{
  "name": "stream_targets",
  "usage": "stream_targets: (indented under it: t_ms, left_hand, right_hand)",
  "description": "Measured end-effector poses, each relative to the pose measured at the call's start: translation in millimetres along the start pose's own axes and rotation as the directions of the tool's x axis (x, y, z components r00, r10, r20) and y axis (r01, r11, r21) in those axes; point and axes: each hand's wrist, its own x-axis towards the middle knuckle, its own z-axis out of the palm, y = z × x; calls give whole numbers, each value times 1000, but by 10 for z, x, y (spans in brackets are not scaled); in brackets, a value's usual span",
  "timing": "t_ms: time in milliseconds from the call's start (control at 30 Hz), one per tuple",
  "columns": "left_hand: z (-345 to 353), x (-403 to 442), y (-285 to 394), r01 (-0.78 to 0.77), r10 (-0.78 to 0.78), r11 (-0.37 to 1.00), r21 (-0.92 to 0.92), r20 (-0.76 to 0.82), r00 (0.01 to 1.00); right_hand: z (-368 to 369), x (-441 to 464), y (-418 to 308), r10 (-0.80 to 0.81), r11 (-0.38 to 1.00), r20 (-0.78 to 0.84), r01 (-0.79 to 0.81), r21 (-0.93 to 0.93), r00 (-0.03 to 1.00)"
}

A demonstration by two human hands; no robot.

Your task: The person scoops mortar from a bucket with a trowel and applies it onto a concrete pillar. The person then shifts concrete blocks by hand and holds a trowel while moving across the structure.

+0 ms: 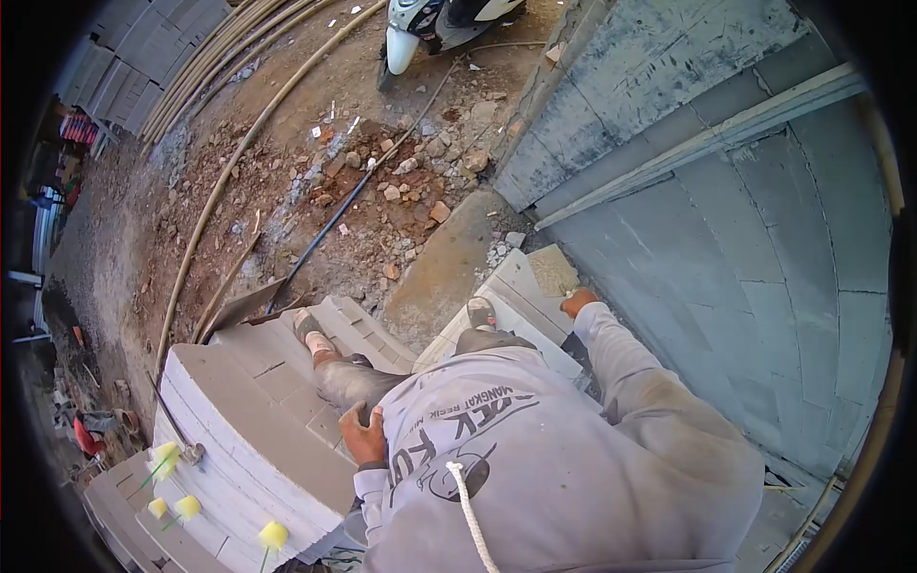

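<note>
My left hand (364, 435) is beside my waist in front of the grey shirt, thumb and fingers apart, with nothing visible in it. My right hand (579, 303) is reached out to the right, its fingers closed. At its fingertips is a mottled, mortar-coloured flat square (551, 271), at the end of a pale block (517, 274). What the fingers grip is hidden. One sandalled foot (480, 312) is on the pale blocks and the other (308, 327) on the stacked blocks at left. A white cord (468, 516) hangs in front of my shirt.
A grey block wall (707, 286) with a horizontal ledge (707, 143) rises at right. Stacked lightweight blocks (253, 411) stand at left, with yellow foam-like pieces (273, 535). Rubble (411, 191), a blue pipe (334, 220), bamboo poles (234, 158) and a motorbike (420, 29) are ahead.
</note>
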Motion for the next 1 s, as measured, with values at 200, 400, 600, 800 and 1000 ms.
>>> stream_targets:
  t_ms: [200, 400, 600, 800, 1000]
  left_hand:
    - [74, -13, -44, 20, -19, 1000, -14, 45, 999]
    - [-327, 35, 23, 278, -85, 917, -286, 542, 836]
    - [-514, 233, 249, 453, -109, 867, -206, 810, 576]
    - [-258, 103, 72, 458, -154, 846, -272, 698, 699]
    - [-54, 64, -31, 410, -98, 823, -392, 613, 784]
  right_hand:
    - [50, -57, -94, -75, 997, 32, 74, 31, 997]
    - [-26, -53, -188, -47, 983, -4, 47, 177, 999]
    - [141, 183, -178, -77, 991, -22, 79, 106, 997]
    - [233, 183, -448, -98, 993, -22, 100, 66, 995]
    - [-145, 80, -891, -207, 977, 229, 192, 88, 951]
